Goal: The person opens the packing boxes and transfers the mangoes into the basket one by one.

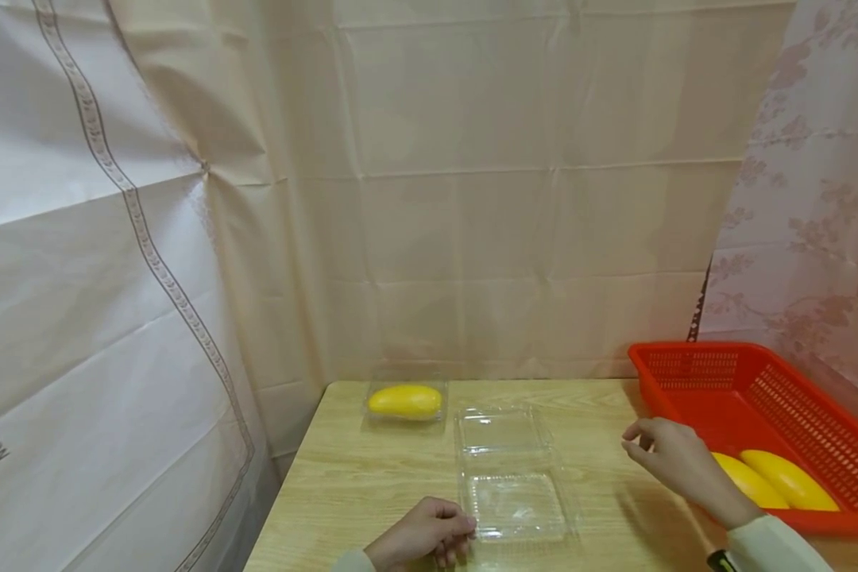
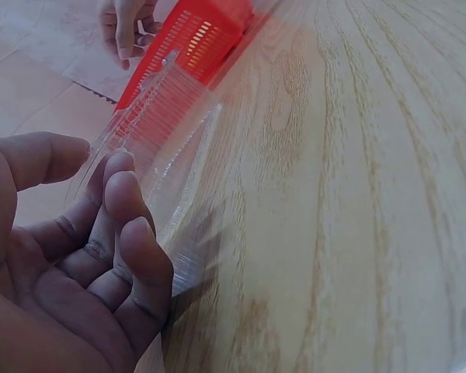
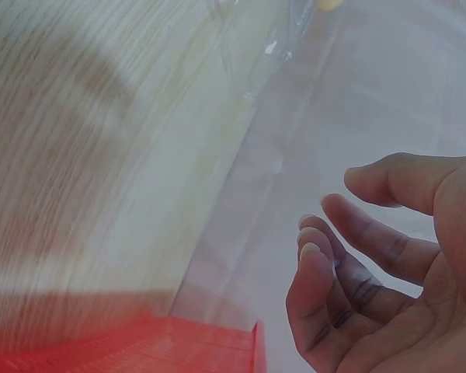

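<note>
red basket [image 1: 693,370] cut by head view's right edge, one yellow fruit [image 1: 752,481] partly behind right hand [image 1: 679,461]

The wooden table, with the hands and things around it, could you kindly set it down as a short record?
Left hand: pinches the open clear container at its edge
Right hand: holds nothing; near the red basket
Red basket: holds two yellow pieces
Second clear container: holds one yellow piece
Surface: wooden table
</note>
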A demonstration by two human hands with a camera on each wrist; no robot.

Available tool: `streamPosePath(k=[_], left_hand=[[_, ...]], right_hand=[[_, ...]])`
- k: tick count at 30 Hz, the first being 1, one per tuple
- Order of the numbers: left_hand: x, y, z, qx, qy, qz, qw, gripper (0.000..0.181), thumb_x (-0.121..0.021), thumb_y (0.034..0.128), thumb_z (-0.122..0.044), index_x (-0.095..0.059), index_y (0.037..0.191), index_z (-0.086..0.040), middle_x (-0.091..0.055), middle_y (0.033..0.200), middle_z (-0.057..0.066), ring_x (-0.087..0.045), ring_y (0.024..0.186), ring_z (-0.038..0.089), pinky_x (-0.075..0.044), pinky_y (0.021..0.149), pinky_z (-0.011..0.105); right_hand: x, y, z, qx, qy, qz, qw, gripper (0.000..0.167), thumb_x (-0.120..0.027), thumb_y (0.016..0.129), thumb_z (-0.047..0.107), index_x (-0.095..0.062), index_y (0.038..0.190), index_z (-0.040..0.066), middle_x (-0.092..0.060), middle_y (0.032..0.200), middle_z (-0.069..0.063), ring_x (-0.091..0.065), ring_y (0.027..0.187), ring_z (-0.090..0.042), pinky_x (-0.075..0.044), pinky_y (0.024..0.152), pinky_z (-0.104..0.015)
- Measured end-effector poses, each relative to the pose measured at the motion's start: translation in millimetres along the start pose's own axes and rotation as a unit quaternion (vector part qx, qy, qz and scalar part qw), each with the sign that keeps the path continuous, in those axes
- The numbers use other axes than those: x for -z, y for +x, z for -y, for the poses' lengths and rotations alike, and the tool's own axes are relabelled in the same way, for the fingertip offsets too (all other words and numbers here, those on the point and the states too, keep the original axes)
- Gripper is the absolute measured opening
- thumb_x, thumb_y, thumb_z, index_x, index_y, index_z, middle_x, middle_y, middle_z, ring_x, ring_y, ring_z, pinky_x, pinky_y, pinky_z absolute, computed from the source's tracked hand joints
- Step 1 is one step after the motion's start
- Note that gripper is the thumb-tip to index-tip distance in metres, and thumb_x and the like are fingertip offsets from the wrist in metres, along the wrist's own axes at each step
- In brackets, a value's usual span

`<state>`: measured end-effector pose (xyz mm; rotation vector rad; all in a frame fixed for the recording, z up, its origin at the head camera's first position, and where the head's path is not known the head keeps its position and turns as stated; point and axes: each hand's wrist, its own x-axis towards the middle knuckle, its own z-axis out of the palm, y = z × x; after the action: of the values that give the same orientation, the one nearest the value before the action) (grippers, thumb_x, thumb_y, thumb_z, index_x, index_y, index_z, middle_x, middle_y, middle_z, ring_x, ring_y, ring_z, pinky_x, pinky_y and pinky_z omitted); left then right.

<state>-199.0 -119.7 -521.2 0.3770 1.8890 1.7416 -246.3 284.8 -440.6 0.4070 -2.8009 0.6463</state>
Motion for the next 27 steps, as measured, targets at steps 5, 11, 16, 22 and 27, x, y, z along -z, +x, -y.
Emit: streamPosePath(k=[5, 11, 16, 22, 27], left_hand=[[0.0, 0.3, 1.2, 0.003, 0.003, -0.008, 1.0, 0.033, -0.065, 0.1025, -0.025, -0.07, 0.1, 0.008, -0.068, 0.075, 0.0, -0.056, 0.057, 0.006, -0.046, 0.05, 0.017], [-0.7, -0.1, 0.1, -0.001, 0.0, -0.007, 1.0, 0.034, -0.065, 0.1025, -0.024, -0.07, 0.1, 0.01, -0.067, 0.073, 0.0, -0.056, 0.056, 0.006, -0.046, 0.049, 0.017], [-1.5, -0.1, -0.7, -0.004, 0.002, -0.006, 1.0, 0.035, -0.064, 0.1032, -0.024, -0.069, 0.101, 0.011, -0.067, 0.072, 0.0, -0.056, 0.056, 0.006, -0.046, 0.049, 0.018], [-1.7, 0.7, 0.3, -0.003, 0.005, -0.008, 1.0, 0.035, -0.063, 0.1039, -0.023, -0.069, 0.103, 0.012, -0.066, 0.073, 0.001, -0.055, 0.055, 0.006, -0.046, 0.049, 0.019], [-1.2, 1.3, 1.5, 0.0, 0.006, -0.011, 0.9999, 0.034, -0.063, 0.104, -0.022, -0.069, 0.102, 0.011, -0.067, 0.073, 0.001, -0.055, 0.055, 0.006, -0.046, 0.049, 0.019]], right_hand=[[-5.9, -0.1, 1.1, 0.008, -0.001, -0.009, 0.9999, 0.006, -0.079, 0.088, 0.017, -0.075, 0.09, 0.013, -0.059, 0.073, 0.009, -0.05, 0.064, -0.01, -0.042, 0.056, -0.029], [-11.3, 1.6, 3.5, 0.008, 0.006, -0.004, 0.9999, 0.005, -0.079, 0.088, 0.016, -0.074, 0.089, 0.014, -0.059, 0.072, 0.009, -0.05, 0.064, -0.01, -0.042, 0.056, -0.027], [-16.1, 3.2, 6.0, 0.001, 0.021, 0.015, 0.9997, 0.005, -0.078, 0.089, 0.015, -0.074, 0.089, 0.012, -0.06, 0.073, 0.007, -0.049, 0.065, -0.011, -0.042, 0.055, -0.026], [-21.4, 6.0, 9.1, -0.013, 0.028, 0.033, 0.999, 0.006, -0.078, 0.089, 0.015, -0.074, 0.09, 0.01, -0.06, 0.074, 0.005, -0.05, 0.066, -0.013, -0.042, 0.055, -0.026], [-27.6, 8.5, 11.3, -0.019, 0.034, 0.042, 0.9984, 0.006, -0.077, 0.089, 0.016, -0.074, 0.09, 0.01, -0.06, 0.074, 0.005, -0.05, 0.067, -0.014, -0.042, 0.055, -0.026]])
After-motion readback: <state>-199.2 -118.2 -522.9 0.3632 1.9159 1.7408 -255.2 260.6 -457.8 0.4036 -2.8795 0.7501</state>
